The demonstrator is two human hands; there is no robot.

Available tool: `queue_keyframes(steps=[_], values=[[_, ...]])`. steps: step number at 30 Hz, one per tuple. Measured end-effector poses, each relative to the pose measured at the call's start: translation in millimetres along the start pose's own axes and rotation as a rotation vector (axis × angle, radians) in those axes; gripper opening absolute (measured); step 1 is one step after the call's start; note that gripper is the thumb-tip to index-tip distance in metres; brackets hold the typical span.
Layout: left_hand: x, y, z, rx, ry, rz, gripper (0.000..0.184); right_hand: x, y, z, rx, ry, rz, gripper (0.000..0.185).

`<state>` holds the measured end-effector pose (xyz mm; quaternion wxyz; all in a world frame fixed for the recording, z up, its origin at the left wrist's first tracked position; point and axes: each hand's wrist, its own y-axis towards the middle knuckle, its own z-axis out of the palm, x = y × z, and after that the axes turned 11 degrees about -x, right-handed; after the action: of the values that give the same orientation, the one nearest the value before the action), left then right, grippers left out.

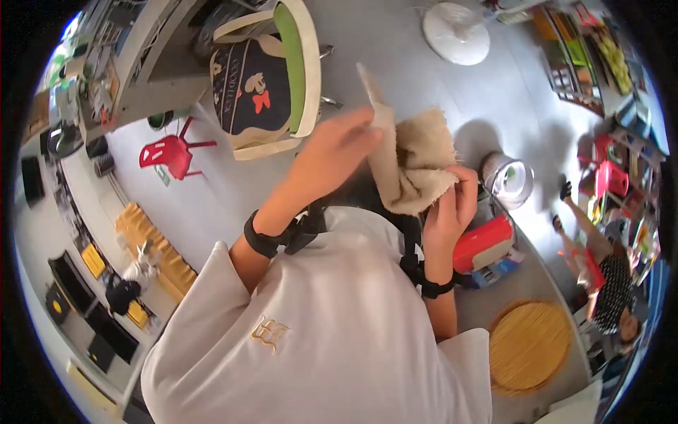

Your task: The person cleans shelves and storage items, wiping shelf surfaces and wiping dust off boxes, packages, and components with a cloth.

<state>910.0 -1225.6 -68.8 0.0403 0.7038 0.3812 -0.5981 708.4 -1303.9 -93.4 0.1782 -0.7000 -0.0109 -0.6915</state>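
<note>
A beige cloth (420, 152) with frayed edges hangs folded in front of my chest, between both hands. My left hand (337, 150) is slightly blurred and pinches the cloth's left edge, where a narrow flap sticks up above the fingers. At the lower right edge, my right hand (453, 199) grips the cloth between thumb and fingers. Black bands circle both wrists.
A cream and green chair (304, 78) with a dark cushion stands ahead on the left, near a red chair (171, 152). On the right are a red box (484, 244), a round woven stool (531, 346), a waste bin (508, 180) and a person (611, 283).
</note>
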Motion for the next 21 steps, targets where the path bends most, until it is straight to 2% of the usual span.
queue_keyframes(steps=[2,6,7,10,11,14,16,18,21], values=[[0,10,-6,-0.106,-0.1,-0.039,0.018,4,24,12,0.005,0.054,0.049,0.014],[-18,34,-18,-0.268,-0.145,-0.074,0.015,14,81,49,0.035,-0.11,-0.055,0.019],[-22,43,-19,-0.313,-0.158,-0.07,0.014,22,96,59,0.141,-0.206,-0.051,0.021],[-20,79,-22,-0.35,-0.226,-0.111,0.013,27,135,95,0.349,-0.23,-0.008,0.021],[-17,95,-24,-0.357,-0.233,-0.095,0.013,27,150,114,0.387,-0.191,-0.065,0.02],[-21,149,-38,-0.351,-0.263,-0.051,0.013,46,196,163,0.425,-0.15,0.006,0.019],[-38,185,-54,-0.358,-0.299,-0.024,0.014,47,234,195,0.404,-0.208,-0.035,0.017],[-47,217,-66,-0.442,-0.365,-0.03,0.015,58,267,236,0.376,-0.205,-0.035,0.017],[-71,272,-110,-0.462,-0.368,0.018,0.014,73,315,296,0.444,-0.172,-0.174,0.015]])
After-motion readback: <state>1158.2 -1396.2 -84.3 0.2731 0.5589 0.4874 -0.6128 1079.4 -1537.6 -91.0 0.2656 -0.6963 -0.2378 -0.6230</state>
